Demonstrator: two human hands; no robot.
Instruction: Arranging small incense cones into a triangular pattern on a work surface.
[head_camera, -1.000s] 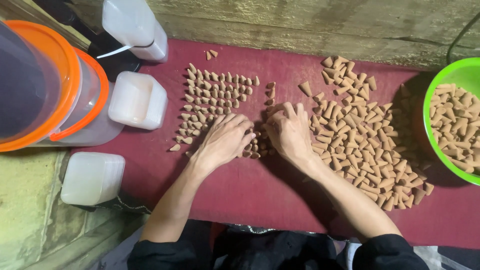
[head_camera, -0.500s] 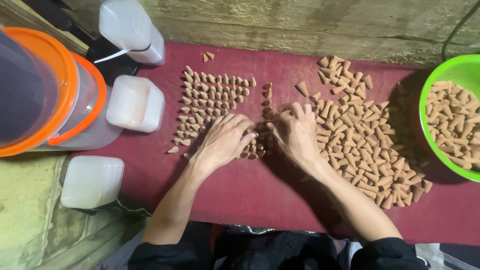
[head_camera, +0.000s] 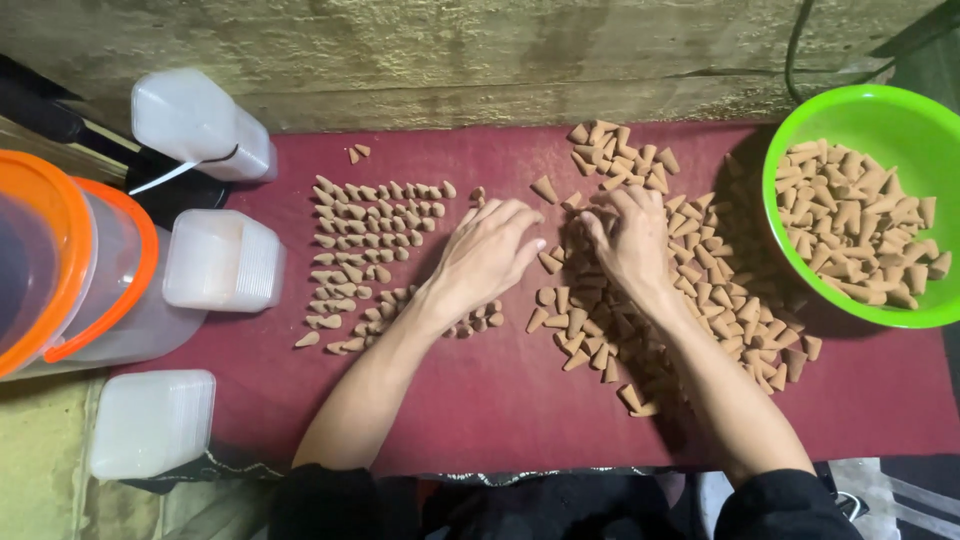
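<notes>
both hands shifted right since the earlier frame, off the neat rows of cones (head_camera: 375, 235) towards the loose cone pile (head_camera: 680, 290). left hand (head_camera: 490, 255) lay flat, fingers spread, holding nothing; right hand (head_camera: 630, 240) curled into the pile, its grasp hidden. picking few cones at once would probably keep rows tidy.

We see tan-brown cones (head_camera: 650, 290) all over a dark maroon mat (head_camera: 520, 400), same tan ones heaped in a bright lime-green bowl (head_camera: 800, 130). The tubs (head_camera: 225, 260) on the left are milky white (kinda see-through), and the big clear buckets (head_camera: 70, 270) have orange rims. Behind it we've got a blotchy grey-olive wall (head_camera: 450, 50), and our sleeves (head_camera: 330, 505) are black.
</notes>
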